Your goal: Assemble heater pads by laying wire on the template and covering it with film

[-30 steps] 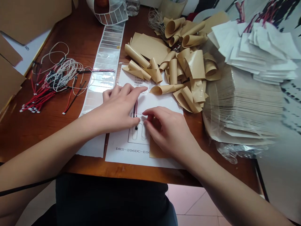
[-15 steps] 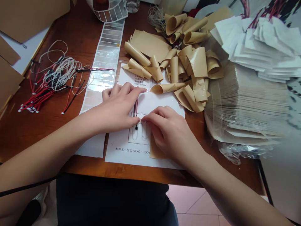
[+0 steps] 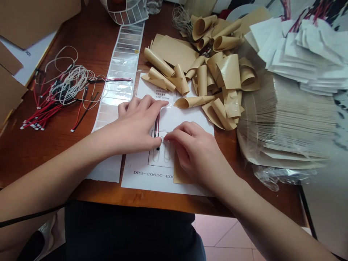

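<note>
My left hand (image 3: 140, 121) lies with fingers spread over the printed white sheet (image 3: 146, 181). Its thumb presses beside a thin red-and-black wire lead (image 3: 157, 127) with a small black end. My right hand (image 3: 194, 152) is closed in a pinch right beside the left thumb, at what looks like a thin white wire (image 3: 162, 140); its fingertips partly hide it. Pale looped lines lie inside the printed rectangle below the fingers. Under my right hand a piece of brown paper (image 3: 181, 174) shows in part.
Tangled white, red and black wire leads (image 3: 73, 87) lie at left, beside a label strip (image 3: 119, 65). Curled brown paper pieces (image 3: 201, 79) crowd the back. A plastic-wrapped paper stack (image 3: 293, 119), topped with white packets (image 3: 299, 54), stands at right. Cardboard (image 3: 35, 21) is at upper left.
Both hands stay almost in place. The left thumb and the right fingertips have shifted very slightly; the black-ended lead shows a little more.
</note>
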Motion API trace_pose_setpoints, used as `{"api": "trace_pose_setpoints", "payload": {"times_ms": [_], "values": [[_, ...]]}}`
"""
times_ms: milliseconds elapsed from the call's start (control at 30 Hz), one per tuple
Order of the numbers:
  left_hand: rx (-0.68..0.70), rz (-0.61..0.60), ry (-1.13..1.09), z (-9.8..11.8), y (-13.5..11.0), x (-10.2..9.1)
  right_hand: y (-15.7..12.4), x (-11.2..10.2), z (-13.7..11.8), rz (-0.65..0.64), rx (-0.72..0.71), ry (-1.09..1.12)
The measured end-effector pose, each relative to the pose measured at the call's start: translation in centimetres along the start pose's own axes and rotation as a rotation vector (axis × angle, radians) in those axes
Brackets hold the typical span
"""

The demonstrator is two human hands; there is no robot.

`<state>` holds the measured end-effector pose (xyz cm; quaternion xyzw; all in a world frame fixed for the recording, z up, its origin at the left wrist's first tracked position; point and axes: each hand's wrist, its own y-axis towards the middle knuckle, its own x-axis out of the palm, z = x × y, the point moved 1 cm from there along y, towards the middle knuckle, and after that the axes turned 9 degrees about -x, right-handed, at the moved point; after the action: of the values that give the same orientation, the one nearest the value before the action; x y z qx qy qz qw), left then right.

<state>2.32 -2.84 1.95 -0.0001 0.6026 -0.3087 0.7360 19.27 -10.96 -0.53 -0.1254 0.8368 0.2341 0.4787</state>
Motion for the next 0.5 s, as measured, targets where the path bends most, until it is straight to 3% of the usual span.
{"api": "trace_pose_setpoints", "payload": {"times_ms": [267,500], "values": [[-0.015,0.003,-0.015,-0.01,0.0,0.02,-0.16,0.08,0.06,0.007,0.012,0.03],[-0.064,0.077,-0.037,0.57,0.0,0.46,0.02,0.08,0.0,0.019,0.001,0.025]]}}
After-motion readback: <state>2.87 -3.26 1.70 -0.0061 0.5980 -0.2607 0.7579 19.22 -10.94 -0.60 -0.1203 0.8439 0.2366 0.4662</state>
